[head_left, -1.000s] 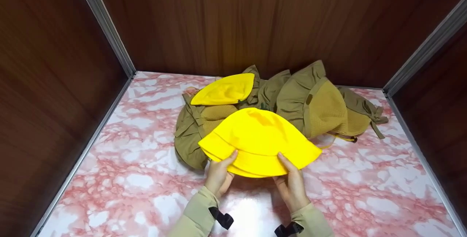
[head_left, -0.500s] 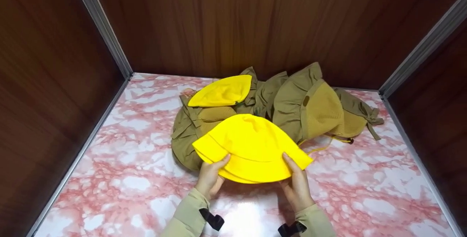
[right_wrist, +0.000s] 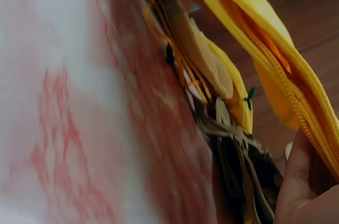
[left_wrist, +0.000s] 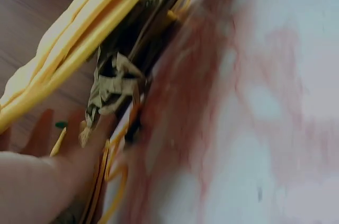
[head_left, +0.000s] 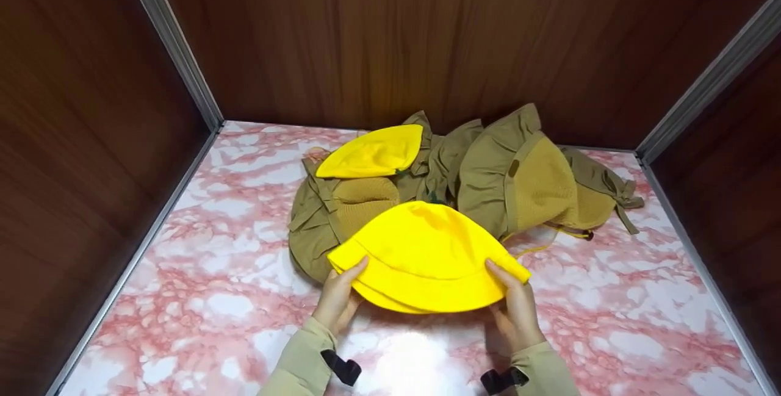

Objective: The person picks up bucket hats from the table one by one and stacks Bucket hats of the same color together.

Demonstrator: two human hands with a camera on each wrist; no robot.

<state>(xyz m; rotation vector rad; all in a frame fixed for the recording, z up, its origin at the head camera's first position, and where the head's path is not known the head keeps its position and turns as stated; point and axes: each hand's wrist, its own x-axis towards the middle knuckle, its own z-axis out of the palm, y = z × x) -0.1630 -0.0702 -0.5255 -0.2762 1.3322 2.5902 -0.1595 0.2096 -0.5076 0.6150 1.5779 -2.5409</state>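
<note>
A plain yellow bucket hat, folded flat with its crown away from me, is held by its brim between both hands. My left hand pinches the left part of the brim, thumb on top and fingers underneath. On the right part of the brim, my right hand has the same pinch. The right wrist view shows the folded hat's layered brim edges above the fingers. Behind the held hat, a second yellow hat lies on a heap of olive-brown hats with gathered flaps.
An olive hat with a ruffled flap lies at the left of the heap, another with a mesh crown at the right. Yellow cords trail from the heap. Dark wood-look panels enclose the pink-and-white marbled table on three sides.
Both hands have slid apart along the brim toward its two ends. The held hat has come lower, nearer to me, uncovering more of the heap behind it.
</note>
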